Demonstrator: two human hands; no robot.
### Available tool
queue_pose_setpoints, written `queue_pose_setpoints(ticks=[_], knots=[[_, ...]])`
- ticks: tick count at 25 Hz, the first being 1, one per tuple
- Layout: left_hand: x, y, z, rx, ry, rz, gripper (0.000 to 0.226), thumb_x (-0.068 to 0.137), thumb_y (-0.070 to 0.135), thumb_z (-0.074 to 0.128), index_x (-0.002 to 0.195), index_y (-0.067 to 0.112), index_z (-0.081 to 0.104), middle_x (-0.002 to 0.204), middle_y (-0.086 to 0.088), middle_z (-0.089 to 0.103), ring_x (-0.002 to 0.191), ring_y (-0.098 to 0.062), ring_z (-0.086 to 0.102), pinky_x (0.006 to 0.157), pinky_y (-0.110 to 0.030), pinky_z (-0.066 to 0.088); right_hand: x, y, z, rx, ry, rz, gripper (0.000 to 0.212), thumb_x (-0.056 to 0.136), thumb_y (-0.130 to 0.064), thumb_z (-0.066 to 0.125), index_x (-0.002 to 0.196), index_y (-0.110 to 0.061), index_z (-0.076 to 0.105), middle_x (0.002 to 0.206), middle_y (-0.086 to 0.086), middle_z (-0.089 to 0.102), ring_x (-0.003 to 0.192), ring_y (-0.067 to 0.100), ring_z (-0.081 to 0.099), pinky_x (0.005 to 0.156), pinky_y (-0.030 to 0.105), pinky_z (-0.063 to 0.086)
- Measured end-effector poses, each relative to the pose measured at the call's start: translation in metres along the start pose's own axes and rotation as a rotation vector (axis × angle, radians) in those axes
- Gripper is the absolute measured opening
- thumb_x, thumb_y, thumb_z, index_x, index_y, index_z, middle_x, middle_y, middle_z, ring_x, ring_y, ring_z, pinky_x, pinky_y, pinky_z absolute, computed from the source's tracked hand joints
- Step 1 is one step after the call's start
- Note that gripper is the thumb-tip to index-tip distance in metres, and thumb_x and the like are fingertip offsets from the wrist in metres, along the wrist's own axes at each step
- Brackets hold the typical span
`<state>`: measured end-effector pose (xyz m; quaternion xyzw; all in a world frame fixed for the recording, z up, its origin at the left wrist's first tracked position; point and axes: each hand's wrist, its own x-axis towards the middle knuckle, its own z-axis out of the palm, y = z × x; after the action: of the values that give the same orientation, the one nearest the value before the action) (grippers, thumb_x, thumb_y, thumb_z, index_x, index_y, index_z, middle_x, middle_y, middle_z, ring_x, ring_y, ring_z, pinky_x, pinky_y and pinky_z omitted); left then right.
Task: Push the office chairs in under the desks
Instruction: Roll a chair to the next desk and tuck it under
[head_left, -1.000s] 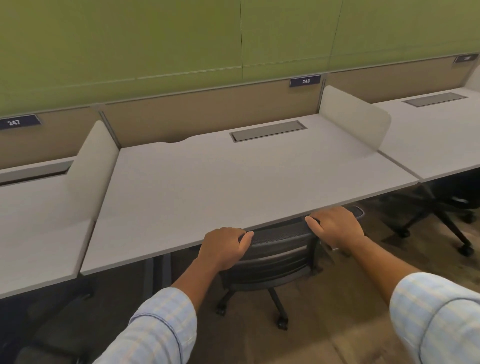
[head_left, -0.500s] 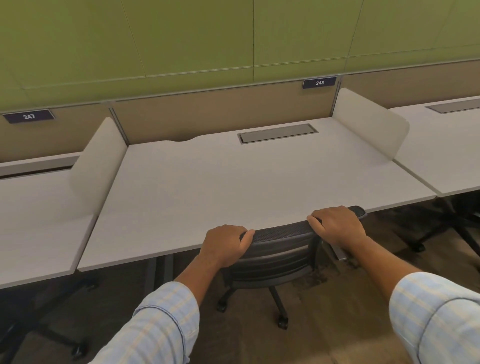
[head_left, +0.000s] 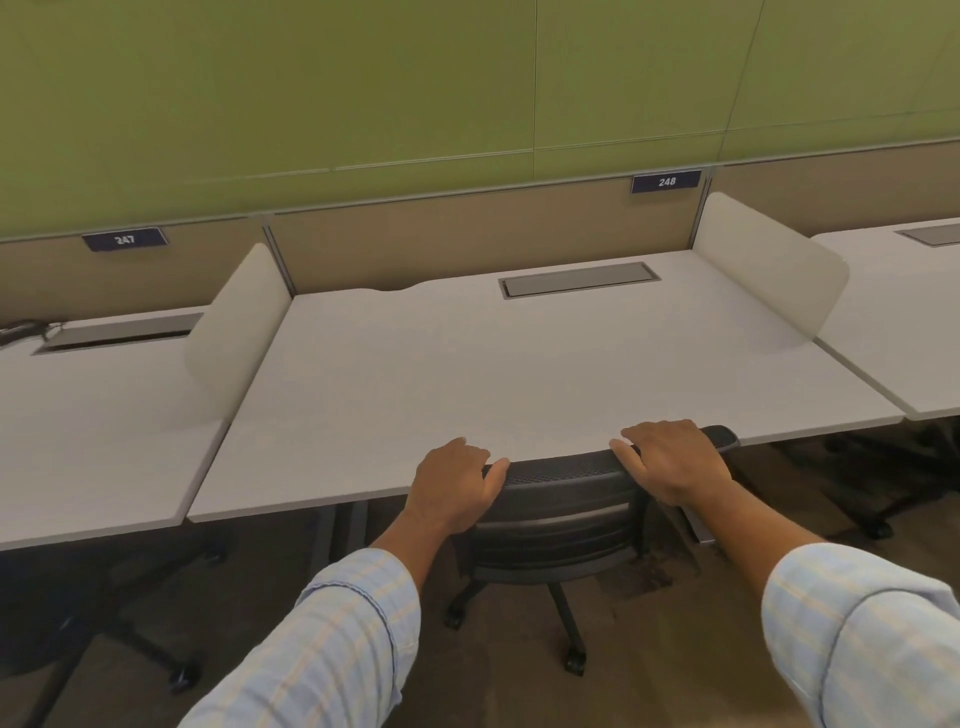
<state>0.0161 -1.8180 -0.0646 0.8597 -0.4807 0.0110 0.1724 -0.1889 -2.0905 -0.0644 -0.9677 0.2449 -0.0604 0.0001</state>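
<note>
Both arms reach forward in rolled pale-blue checked sleeves. The left hand (head_left: 453, 486) lies palm down, fingers curled over, thumb pointing right. The right hand (head_left: 670, 460) lies flatter, fingers spread leftward, wrist bent.

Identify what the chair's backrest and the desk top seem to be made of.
Chair backrest: dark mesh in a black, probably plastic frame; a fine perforated weave shows along its top edge. Desk top: pale grey matte laminate, judging by its even, dull surface; core unseen.

Open-plan office, row of pale desks (head_left: 519, 374) ahead of the hands, low dividers (head_left: 769, 270) between them, numbered seat plates (head_left: 666, 181) beyond, wheeled chair (head_left: 556, 525) under both hands
</note>
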Motion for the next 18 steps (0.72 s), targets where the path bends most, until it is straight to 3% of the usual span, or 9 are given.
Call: queue_pose_setpoints(ticks=[2, 4, 7, 11, 18], knots=[[-0.007, 0.003, -0.002, -0.032, 0.026, -0.044, 0.055, 0.110, 0.059, 0.037, 0.089, 0.018, 0.067, 0.091, -0.002, 0.070, 0.096, -0.022, 0.065, 0.098, -0.044, 0.056, 0.002, -0.007, 0.003, 0.017, 0.022, -0.067, 0.073, 0.108, -0.067, 0.018, 0.125, -0.017, 0.068, 0.126, 0.005, 0.075, 0.112, 0.027, 0.069, 0.111, 0.050, 0.049], [-0.015, 0.005, -0.001, -0.011, -0.009, -0.074, 0.064, 0.112, 0.062, 0.034, 0.121, 0.012, 0.072, 0.125, -0.010, 0.074, 0.131, -0.032, 0.063, 0.121, -0.049, 0.045, 0.004, -0.025, 0.008, 0.040, 0.021, -0.151, 0.080, 0.108, -0.070, 0.015, 0.144, -0.014, 0.059, 0.146, 0.007, 0.067, 0.130, 0.028, 0.064, 0.119, 0.052, 0.042], [-0.026, 0.004, -0.005, 0.070, -0.086, -0.122, 0.090, 0.103, 0.073, 0.015, 0.162, 0.013, 0.046, 0.170, -0.011, 0.045, 0.163, -0.034, 0.031, 0.133, -0.051, 0.026, 0.008, -0.061, 0.017, 0.037, 0.032, -0.208, 0.083, 0.109, -0.070, 0.013, 0.160, -0.013, 0.045, 0.164, 0.009, 0.053, 0.149, 0.030, 0.050, 0.127, 0.051, 0.033], [-0.054, -0.010, -0.006, 0.112, -0.133, -0.130, 0.097, 0.100, 0.080, 0.007, 0.174, 0.017, 0.011, 0.183, -0.008, 0.005, 0.170, -0.027, -0.003, 0.138, -0.050, 0.006, 0.006, -0.098, 0.026, 0.026, 0.060, -0.217, 0.085, 0.110, -0.072, 0.010, 0.167, -0.012, 0.033, 0.172, 0.011, 0.041, 0.158, 0.030, 0.039, 0.131, 0.050, 0.023], [-0.125, -0.068, -0.028, 0.170, -0.133, -0.218, 0.094, 0.102, 0.079, 0.006, 0.174, 0.020, -0.002, 0.181, -0.006, -0.014, 0.167, -0.024, -0.019, 0.138, -0.049, -0.002, 0.002, -0.178, 0.034, 0.041, 0.030, -0.305, 0.090, 0.108, -0.077, 0.007, 0.174, -0.017, 0.006, 0.182, 0.007, 0.009, 0.167, 0.025, 0.006, 0.132, 0.044, -0.005]])
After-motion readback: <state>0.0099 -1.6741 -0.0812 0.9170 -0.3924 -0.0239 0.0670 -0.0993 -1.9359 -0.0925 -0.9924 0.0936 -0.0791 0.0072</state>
